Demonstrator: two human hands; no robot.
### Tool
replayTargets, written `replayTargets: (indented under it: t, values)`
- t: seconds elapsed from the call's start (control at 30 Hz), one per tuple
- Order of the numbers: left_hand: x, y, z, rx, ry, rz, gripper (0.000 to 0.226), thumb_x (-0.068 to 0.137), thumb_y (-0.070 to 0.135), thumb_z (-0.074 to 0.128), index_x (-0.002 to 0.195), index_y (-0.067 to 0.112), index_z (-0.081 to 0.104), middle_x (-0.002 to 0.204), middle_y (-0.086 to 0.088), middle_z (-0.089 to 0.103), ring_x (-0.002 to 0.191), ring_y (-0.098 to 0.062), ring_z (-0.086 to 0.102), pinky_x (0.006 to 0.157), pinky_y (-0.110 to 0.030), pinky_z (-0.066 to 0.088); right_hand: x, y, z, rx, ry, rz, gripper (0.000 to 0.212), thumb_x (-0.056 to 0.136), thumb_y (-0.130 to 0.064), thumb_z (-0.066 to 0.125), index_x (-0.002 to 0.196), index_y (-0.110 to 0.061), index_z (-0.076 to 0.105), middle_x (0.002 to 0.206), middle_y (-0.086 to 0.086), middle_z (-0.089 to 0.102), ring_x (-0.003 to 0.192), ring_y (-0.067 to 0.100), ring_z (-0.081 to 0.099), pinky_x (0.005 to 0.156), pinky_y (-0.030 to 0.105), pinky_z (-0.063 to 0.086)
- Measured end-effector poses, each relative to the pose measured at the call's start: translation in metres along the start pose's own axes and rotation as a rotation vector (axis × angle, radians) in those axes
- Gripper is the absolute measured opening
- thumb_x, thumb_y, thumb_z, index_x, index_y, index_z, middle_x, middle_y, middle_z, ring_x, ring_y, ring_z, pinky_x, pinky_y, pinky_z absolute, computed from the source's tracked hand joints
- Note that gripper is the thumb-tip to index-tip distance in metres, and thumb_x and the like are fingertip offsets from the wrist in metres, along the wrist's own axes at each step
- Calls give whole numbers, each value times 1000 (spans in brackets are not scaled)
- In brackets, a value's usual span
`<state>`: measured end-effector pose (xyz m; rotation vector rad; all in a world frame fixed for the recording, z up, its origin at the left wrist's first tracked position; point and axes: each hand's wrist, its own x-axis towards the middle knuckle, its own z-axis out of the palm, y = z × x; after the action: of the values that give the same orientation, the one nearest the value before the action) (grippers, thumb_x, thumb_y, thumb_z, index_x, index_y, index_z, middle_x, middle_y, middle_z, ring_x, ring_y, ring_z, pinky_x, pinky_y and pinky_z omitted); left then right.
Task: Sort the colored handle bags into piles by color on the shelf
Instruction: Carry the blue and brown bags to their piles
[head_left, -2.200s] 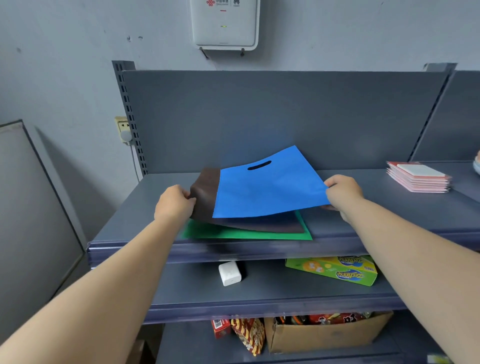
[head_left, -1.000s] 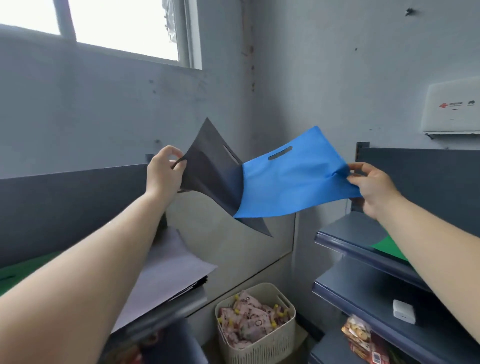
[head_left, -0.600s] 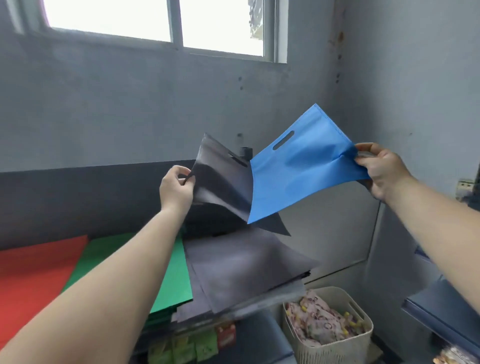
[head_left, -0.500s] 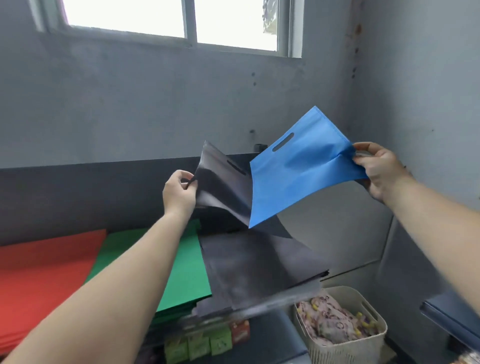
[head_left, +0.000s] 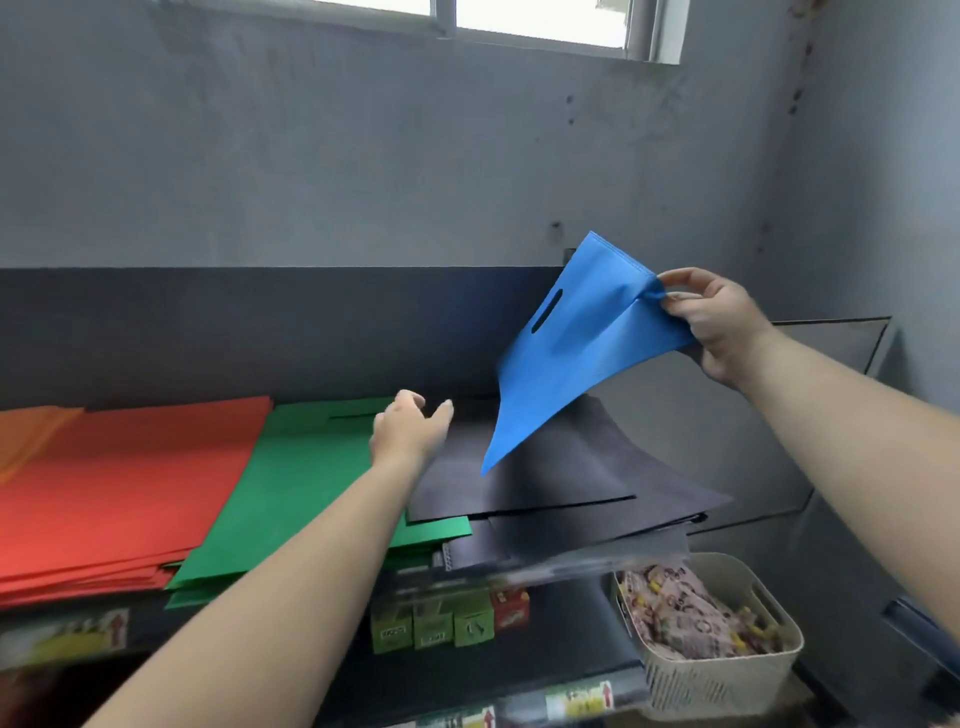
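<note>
My right hand pinches a blue handle bag by its corner, and the bag hangs in the air above the right end of the shelf. Below it lies a pile of dark grey bags, overhanging the shelf's right end. My left hand hovers open over the left edge of that dark pile, holding nothing. Left of it lies a green pile, then a red pile, and an orange pile at the far left.
The shelf has a dark back panel. Small green and red boxes stand on the lower shelf. A cream basket of wrapped packets sits at lower right. A framed panel leans against the right wall.
I have turned from the other shelf to this one. My left hand let go of the dark bag, which now lies on the dark pile. The blue bag stays in my right hand.
</note>
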<state>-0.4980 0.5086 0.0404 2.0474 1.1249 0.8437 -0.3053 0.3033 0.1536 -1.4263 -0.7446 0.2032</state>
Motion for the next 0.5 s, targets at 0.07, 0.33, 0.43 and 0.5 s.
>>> replayTargets:
  t: [0.07, 0.33, 0.43, 0.5]
  values:
    - [-10, 11, 5, -174, -229, -112, 38, 94, 45, 50, 100, 8, 53, 100, -10, 65, 76, -20, 58, 65, -29, 42, -1, -1, -1, 2, -34, -4, 32, 94, 1, 45, 79, -22, 61, 73, -3, 65, 57, 5, 60, 47, 16, 47]
    - [-40, 18, 7, -579, -432, -281, 16, 85, 7, 68, 98, 5, 59, 93, -11, 62, 79, -21, 61, 42, -19, 45, -8, -2, -7, 0, -112, -27, 31, 95, 2, 45, 80, -20, 60, 67, -6, 68, 55, 5, 61, 49, 16, 48]
    - [-33, 14, -10, -494, -229, -155, 30, 86, 5, 67, 114, 1, 58, 94, -10, 61, 76, -20, 60, 40, -18, 45, -10, 0, 1, -145, -104, -56, 30, 94, 5, 46, 82, -19, 60, 81, 6, 63, 64, 14, 59, 58, 23, 47]
    - [-26, 8, -30, -449, -114, -86, 31, 86, 2, 66, 115, -3, 57, 81, -7, 56, 69, -21, 57, 46, -23, 48, -10, 5, 14, -245, -91, -76, 23, 92, 6, 48, 88, -13, 60, 88, 12, 62, 72, 22, 56, 64, 27, 43]
